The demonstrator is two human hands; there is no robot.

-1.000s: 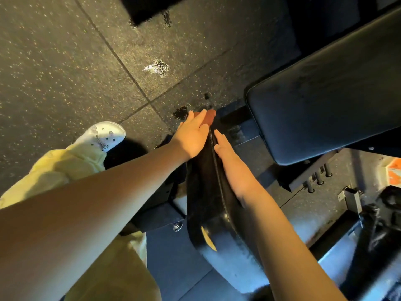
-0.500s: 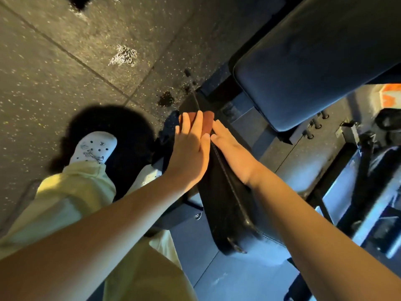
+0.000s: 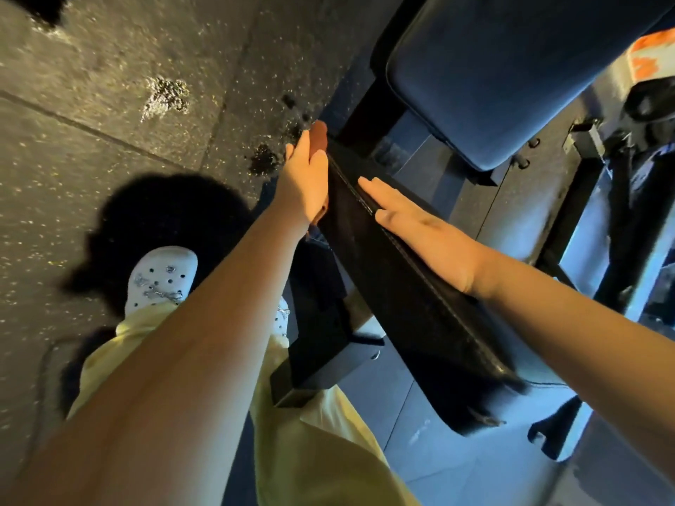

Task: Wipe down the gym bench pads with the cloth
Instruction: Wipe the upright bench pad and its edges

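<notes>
Left hand [image 3: 305, 184]: flat, fingers straight, pressing cloth [image 3: 318, 135] against left face of pad [image 3: 401, 304].
Right hand [image 3: 423, 228]: flat, fingers straight, resting on right face.

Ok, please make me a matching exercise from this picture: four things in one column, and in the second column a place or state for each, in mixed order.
Things:
1. cloth
2. right hand
3. shoe
4. large pad

Places or states:
A. white, on the floor
B. flat on the narrow black pad, fingers straight
C. at the top right, no hand touches it
D. brown, pressed under the left hand

Pairs: 1-D, 2-B, 3-A, 4-C
</notes>
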